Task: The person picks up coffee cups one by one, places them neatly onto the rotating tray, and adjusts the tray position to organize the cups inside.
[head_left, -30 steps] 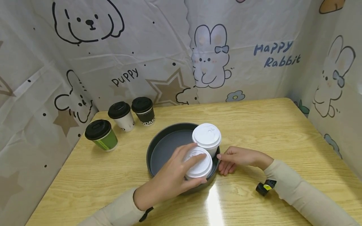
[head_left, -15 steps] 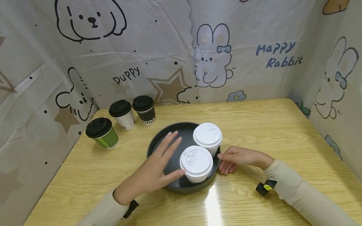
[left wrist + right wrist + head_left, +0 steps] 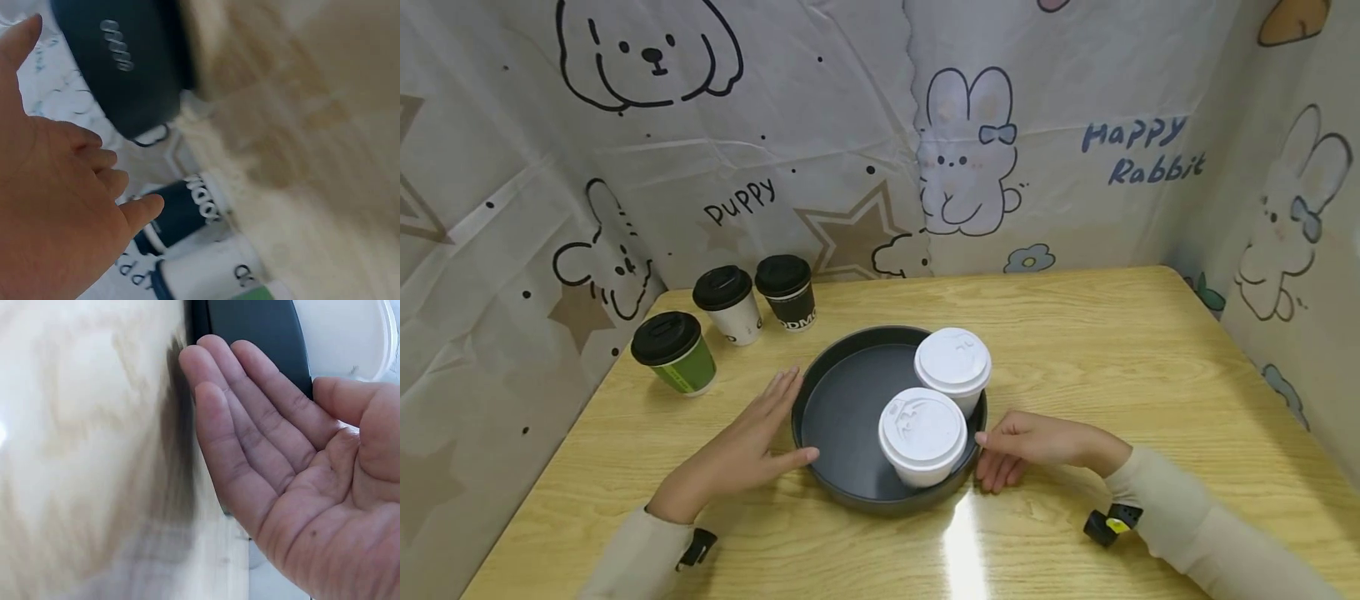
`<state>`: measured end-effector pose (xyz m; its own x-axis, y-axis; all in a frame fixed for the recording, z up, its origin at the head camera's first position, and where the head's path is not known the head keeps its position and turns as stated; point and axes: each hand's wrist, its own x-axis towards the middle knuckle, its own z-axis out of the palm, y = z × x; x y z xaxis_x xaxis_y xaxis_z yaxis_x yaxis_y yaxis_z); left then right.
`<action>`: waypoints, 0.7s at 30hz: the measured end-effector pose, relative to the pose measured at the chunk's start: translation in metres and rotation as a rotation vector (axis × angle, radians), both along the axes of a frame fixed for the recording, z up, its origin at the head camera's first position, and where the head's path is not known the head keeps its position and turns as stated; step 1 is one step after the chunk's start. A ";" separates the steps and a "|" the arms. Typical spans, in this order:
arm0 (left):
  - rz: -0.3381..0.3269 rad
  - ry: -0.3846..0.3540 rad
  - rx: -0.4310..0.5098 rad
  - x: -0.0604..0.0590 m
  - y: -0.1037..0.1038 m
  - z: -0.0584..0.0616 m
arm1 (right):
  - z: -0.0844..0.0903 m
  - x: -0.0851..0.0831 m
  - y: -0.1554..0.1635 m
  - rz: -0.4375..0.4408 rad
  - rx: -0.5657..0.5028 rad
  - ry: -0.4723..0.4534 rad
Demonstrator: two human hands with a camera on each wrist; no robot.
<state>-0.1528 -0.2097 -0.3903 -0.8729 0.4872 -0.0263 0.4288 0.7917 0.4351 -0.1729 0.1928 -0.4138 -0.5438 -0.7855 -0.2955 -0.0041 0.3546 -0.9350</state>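
A round dark grey pan (image 3: 850,425) rests on the table with two white paper cups in its right part. The nearer cup (image 3: 922,437) and the farther cup (image 3: 953,368) both wear white lids and stand upright. My left hand (image 3: 737,454) is spread at the pan's left rim, thumb apart from the fingers. In the left wrist view that hand (image 3: 56,194) holds nothing, beside the pan's dark wall (image 3: 119,69). My right hand (image 3: 1037,446) touches the pan's right side. The right wrist view shows its nearly straight fingers (image 3: 262,406) against the outer wall, thumb at the rim.
Three black-lidded cups stand at the back left: a green cup (image 3: 681,358), a white cup (image 3: 733,308) and a black cup (image 3: 788,293). A printed cloth backdrop (image 3: 850,125) encloses the wooden table (image 3: 1112,342) at the back and sides.
My left hand has let go of the nearer white cup and moved left to the pan's left rim. That cup stays in the pan. My right hand has slid slightly nearer along the rim.
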 end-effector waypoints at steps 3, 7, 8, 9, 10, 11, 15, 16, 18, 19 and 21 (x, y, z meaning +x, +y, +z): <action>-0.010 -0.009 0.001 -0.002 -0.004 -0.006 | -0.002 0.006 -0.004 0.016 -0.013 -0.002; -0.011 -0.031 -0.002 -0.003 -0.007 -0.010 | -0.002 0.011 -0.009 0.033 -0.024 -0.004; -0.011 -0.035 -0.005 -0.003 -0.007 -0.011 | -0.003 0.011 -0.010 0.037 -0.028 -0.004; -0.012 -0.038 -0.006 -0.002 -0.008 -0.011 | -0.003 0.012 -0.011 0.042 -0.032 -0.006; -0.012 -0.037 -0.011 -0.002 -0.008 -0.011 | -0.003 0.012 -0.011 0.046 -0.036 -0.007; -0.012 -0.032 -0.017 -0.002 -0.008 -0.011 | -0.003 0.012 -0.011 0.048 -0.038 -0.010; -0.012 -0.014 -0.038 -0.002 -0.008 -0.012 | -0.004 0.011 -0.010 0.051 -0.042 -0.018; -0.012 -0.010 -0.043 -0.002 -0.008 -0.012 | -0.005 0.011 -0.010 0.051 -0.043 -0.020; -0.009 -0.008 -0.045 -0.002 -0.007 -0.012 | -0.005 0.010 -0.009 0.052 -0.047 -0.024; -0.006 -0.009 -0.048 -0.001 -0.007 -0.012 | -0.006 0.009 -0.009 0.052 -0.048 -0.029; 0.002 -0.012 -0.059 0.000 -0.006 -0.011 | -0.006 0.008 -0.008 0.051 -0.049 -0.040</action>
<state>-0.1528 -0.2156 -0.4016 -0.8735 0.4825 -0.0652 0.4220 0.8171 0.3927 -0.1653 0.1846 -0.4203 -0.4917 -0.8258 -0.2762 0.0165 0.3083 -0.9511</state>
